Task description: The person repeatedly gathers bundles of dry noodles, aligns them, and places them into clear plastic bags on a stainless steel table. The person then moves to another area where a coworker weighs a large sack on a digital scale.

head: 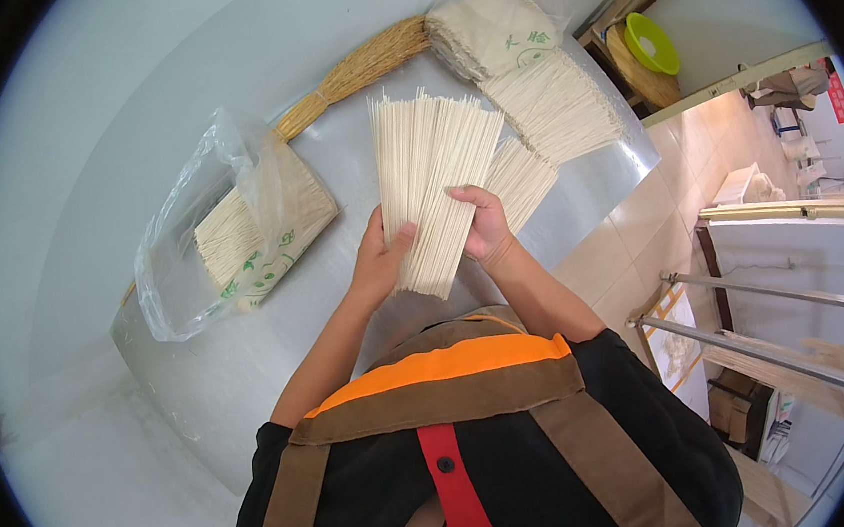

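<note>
Between my two hands I hold a fanned bundle of dried noodles [432, 165], its strands standing away from my body. My left hand [382, 258] grips the lower left side, thumb across the front. On the right side my right hand [485, 224] clasps the bundle, its thumb also lying over the strands. Behind that hand, another portion of dried noodles [527, 179] rests on the metal table [266, 375]. A larger pile of noodles [555, 109] lies just beyond it, towards the far right.
At left lies an open clear plastic bag [177, 300] with packed noodles [231, 235] inside. A straw hand broom [374, 57] lies along the back wall. Further right, a bulky printed bag [484, 32] touches the noodle pile. Metal rails [761, 354] and a green basin [651, 44] stand off the table's right side.
</note>
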The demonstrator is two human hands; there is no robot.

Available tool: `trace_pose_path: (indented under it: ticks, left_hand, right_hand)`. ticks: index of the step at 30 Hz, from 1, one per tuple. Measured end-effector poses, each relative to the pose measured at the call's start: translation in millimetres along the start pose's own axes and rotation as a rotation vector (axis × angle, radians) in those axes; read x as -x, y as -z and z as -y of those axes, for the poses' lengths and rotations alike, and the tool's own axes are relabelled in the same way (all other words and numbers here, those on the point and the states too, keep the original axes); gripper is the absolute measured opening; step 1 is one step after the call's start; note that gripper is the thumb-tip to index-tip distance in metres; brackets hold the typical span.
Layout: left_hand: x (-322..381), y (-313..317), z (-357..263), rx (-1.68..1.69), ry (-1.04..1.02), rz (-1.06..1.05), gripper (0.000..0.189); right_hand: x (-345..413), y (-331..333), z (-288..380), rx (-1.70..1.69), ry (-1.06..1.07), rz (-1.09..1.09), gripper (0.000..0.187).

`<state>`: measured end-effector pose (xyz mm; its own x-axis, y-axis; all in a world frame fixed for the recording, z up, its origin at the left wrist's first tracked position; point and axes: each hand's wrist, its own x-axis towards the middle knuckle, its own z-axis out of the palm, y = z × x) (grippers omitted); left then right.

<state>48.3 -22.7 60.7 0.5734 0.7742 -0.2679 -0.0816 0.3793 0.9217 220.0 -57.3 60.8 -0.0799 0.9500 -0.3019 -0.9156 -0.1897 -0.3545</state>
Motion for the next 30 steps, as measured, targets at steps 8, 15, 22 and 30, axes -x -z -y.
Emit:
trace_pose_path:
  ticks: [8,15,22,30]
  left_hand:
    - [3.3,-1.5,-5.0,-0.120,-0.058,-0.037,0.066]
    - [5.5,-12.6,-14.3,-0.216,-0.171,-0.030,0.069]
    - [1.5,-2.4,-6.6,-0.076,-0.061,-0.039,0.065]
    - [7.5,-18.1,-30.0,-0.654,-0.047,0.063,0.080]
  right_hand:
    - [0.1,-17.8,1.0,-0.059,0.139,0.034,0.096]
    - [1.3,-18.7,1.3,-0.084,0.098,0.027,0.103]
    - [3.7,-17.6,2.1,-0.122,0.065,0.061,0.105]
    - [-13.6,-9.3,-12.5,0.050,0.162,-0.022,0.089]
